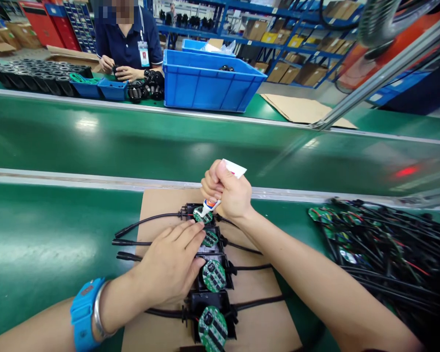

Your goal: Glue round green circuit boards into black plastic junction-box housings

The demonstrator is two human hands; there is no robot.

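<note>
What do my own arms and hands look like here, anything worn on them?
Both forearms are bare, with no sleeves in view and no gloves. The left hand has a bright blue wristband with a small dark oval mark, and a thin silver bangle right beside it. The right hand and its wrist carry nothing.

The right hand squeezes a white tube, nozzle apparently touching the farthest green board; the left hand lies flat beside it.
</note>
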